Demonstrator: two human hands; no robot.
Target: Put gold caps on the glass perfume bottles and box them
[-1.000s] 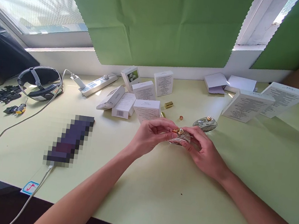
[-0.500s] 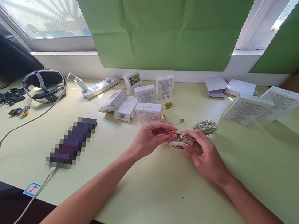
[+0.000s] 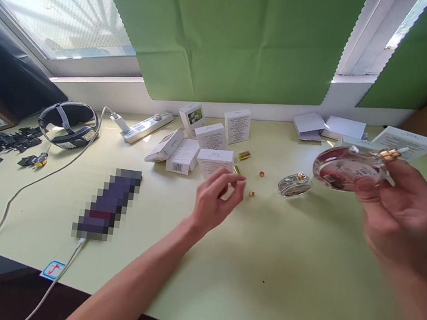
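1. The right hand [image 3: 406, 217] is gripping a glass bottle [image 3: 348, 170] over at the right of the frame. The thumb is pressing on the near side up by the neck, and the other fingers are mostly hiding behind, so I can't tell how they're set.
2. That bottle is tilting onto its side up off the table, with its gold neck [image 3: 389, 153] and white tip pointing right. It's looking a bit pinkish and is partly blocking the tall white boxes [image 3: 405, 138] behind it.
3. The left hand [image 3: 216, 200] is hanging around mid-frame, fingers curling in, thumb and index tips sitting really close. Can't tell if they're touching.
4. A little gold ring [image 3: 251, 193] is lying just right of those fingertips, and another ring [image 3: 261, 174] is sitting a bit higher up.
5. A second bottle [image 3: 294, 185] is resting on the table right of centre, between the two hands.
6. Above the left hand, a gold cap [image 3: 244, 155] is lying near some small white boxes [image 3: 215, 163].
7. Off to the left, a pixelated dark slab [image 3: 107, 204] is lying there with a white cable [image 3: 70, 262] running from its lower end.
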